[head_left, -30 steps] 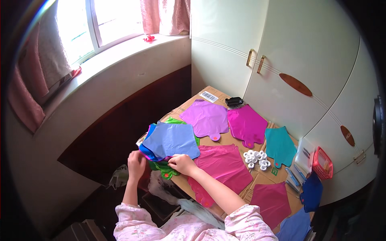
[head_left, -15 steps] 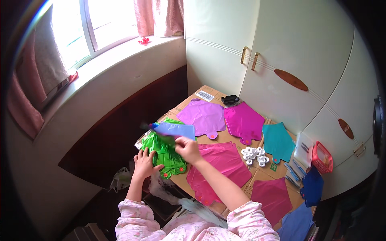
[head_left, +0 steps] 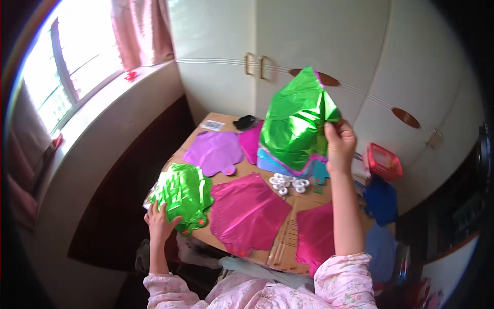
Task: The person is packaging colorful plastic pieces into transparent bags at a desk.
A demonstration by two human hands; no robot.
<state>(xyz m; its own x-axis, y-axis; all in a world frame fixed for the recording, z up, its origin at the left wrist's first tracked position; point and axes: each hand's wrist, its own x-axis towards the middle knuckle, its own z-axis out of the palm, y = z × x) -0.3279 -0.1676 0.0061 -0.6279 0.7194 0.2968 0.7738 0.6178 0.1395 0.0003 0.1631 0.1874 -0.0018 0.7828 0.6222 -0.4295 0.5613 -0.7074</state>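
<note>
In my right hand (head_left: 340, 147), raised over the far right of the cardboard-covered table, is a shiny green foil sheet (head_left: 293, 118), pinched at its right edge between thumb and fingers. Purple edging shows along it, and light blue foil hangs below. My left hand (head_left: 160, 224) lies with fingers apart on the near edge of a green foil pile (head_left: 182, 190) at the table's left. Rounded tabs with orange dots stick out of this pile. Flat foil pieces lie around: a lilac one (head_left: 213, 152), a large pink one (head_left: 249, 211) and a darker pink one (head_left: 316, 232).
White rings (head_left: 288, 183) sit mid-table, partly below the raised foil. A black object (head_left: 245, 122) is at the back. To the right are a red basket (head_left: 385, 162), dark blue foil (head_left: 381, 201) and pale blue foil (head_left: 380, 252). White cabinets (head_left: 216, 31) stand behind the table.
My right hand has swung up and right from the green pile, carrying the foil, whose green face now shows. My left hand stays at the pile. The whole view has shifted rightward.
</note>
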